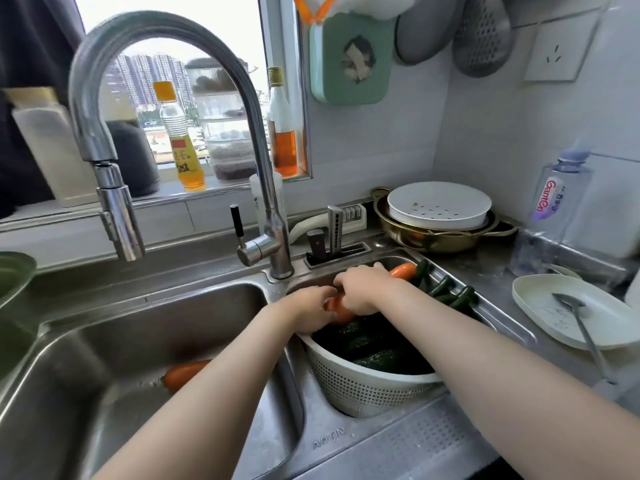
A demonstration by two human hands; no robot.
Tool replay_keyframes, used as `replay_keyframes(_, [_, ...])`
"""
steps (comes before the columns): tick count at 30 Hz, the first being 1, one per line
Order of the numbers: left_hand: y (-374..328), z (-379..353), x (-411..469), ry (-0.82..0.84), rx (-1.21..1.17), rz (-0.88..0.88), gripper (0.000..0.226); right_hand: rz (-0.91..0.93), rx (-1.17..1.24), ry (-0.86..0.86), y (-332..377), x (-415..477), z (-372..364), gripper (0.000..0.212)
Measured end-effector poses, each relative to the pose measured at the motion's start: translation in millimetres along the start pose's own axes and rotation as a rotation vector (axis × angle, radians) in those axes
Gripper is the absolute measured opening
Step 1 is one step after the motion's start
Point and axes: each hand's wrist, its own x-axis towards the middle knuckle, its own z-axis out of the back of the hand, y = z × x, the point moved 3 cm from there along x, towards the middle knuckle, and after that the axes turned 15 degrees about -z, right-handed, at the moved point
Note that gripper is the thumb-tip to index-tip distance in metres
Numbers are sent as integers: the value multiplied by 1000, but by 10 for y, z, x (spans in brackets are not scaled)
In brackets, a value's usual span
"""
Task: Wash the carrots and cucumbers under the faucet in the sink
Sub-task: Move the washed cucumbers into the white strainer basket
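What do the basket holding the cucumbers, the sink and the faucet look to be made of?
The basket is probably white plastic: matte, with moulded rows of small holes. The sink looks like brushed stainless steel: grey metallic sheen, soft reflections. The faucet is metal, stainless or chromed, I cannot tell which: shinier, with bright highlights along its curve.

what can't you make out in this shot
All head view.
- Held carrot: mostly covered by left hand and right hand.
- Basin carrot: one end behind the left forearm.
- Cucumbers in the colander: dark, partly under the right forearm, count unclear.
- Green dish: cut off by the left edge.
- Bottle label: blurred.
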Motion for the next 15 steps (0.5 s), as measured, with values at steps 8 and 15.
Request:
replay_keyframes(8, [80,193,-425,-158,-14,-86,37,12,-2,-117,428,-234,114,41])
replay_keyframes(15, [572,464,-1183,-415,-3,76,31,88,226,-144,1303,-511,490,29])
